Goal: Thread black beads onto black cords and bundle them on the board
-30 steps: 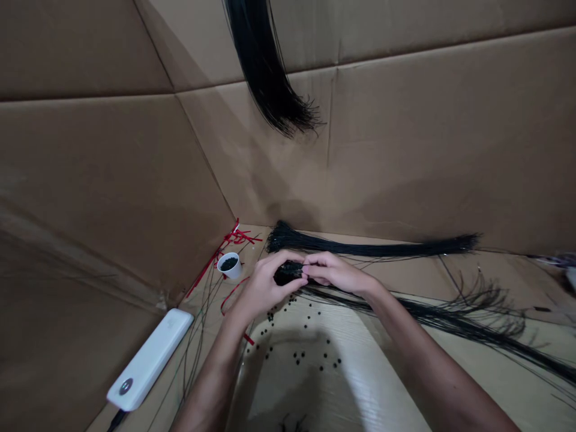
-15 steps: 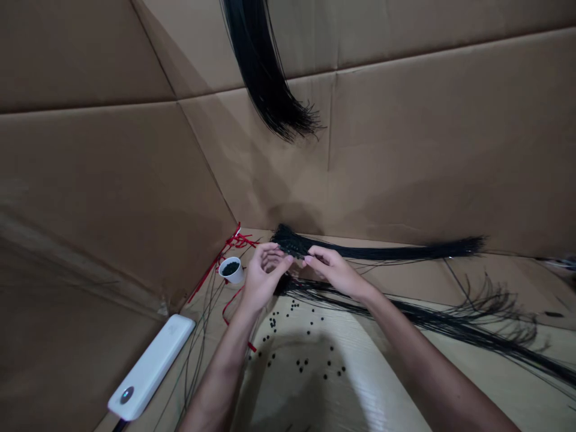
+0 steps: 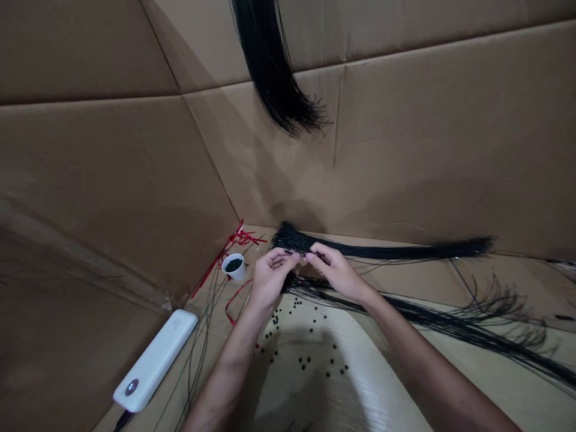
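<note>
My left hand [image 3: 269, 277] and my right hand [image 3: 335, 270] meet fingertip to fingertip above the surface, both pinched on something too small to make out, likely a thin black strand. Just behind them lies a long bundle of black strands [image 3: 387, 249]. A second, looser bundle of black strands [image 3: 432, 318] runs under my right wrist toward the right. Several small black beads [image 3: 310, 360] are scattered on the pale board [image 3: 360, 396] below my hands.
A small white cup [image 3: 234, 266] of black beads stands at the left by red ties [image 3: 240, 238]. A white power bank [image 3: 155, 359] lies at the lower left. Cardboard walls [image 3: 112, 180] enclose the space; black strands [image 3: 274, 72] hang from above.
My hands rose from the loose bundle's end, where they gripped it, and now pinch together just in front of the rear bundle. The view shifted slightly.
</note>
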The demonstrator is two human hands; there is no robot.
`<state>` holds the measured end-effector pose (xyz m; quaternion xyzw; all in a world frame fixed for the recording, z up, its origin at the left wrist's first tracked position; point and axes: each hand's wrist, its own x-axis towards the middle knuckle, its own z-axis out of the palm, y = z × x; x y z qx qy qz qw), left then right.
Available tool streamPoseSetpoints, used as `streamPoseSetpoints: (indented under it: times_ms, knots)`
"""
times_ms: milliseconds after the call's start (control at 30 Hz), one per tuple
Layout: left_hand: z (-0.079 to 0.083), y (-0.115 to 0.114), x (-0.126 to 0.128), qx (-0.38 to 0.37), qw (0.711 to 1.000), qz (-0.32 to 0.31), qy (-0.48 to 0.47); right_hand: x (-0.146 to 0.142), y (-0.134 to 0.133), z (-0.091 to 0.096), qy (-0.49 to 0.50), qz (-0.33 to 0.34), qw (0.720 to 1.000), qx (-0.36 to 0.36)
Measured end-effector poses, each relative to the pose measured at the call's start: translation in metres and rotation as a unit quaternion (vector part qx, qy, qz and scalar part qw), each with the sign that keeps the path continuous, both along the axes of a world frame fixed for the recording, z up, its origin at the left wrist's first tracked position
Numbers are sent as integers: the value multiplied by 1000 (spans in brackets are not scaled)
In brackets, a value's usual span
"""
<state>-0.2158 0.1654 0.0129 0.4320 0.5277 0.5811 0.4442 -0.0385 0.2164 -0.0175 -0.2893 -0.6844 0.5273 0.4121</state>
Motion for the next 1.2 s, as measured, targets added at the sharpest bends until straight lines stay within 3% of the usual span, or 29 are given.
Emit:
streamPoseSetpoints:
  times_ms: [633, 900, 1200]
  knots:
    - [1, 1, 0, -1, 1000, -3, -21, -3, -3, 2, 14, 29, 999, -37]
    - [1, 1, 2, 20, 999, 27, -37, -6, -2, -1, 56, 23, 994, -92]
    - [6, -1, 5, 60, 997, 44, -33, -4, -5, 6, 65, 28, 993, -99]
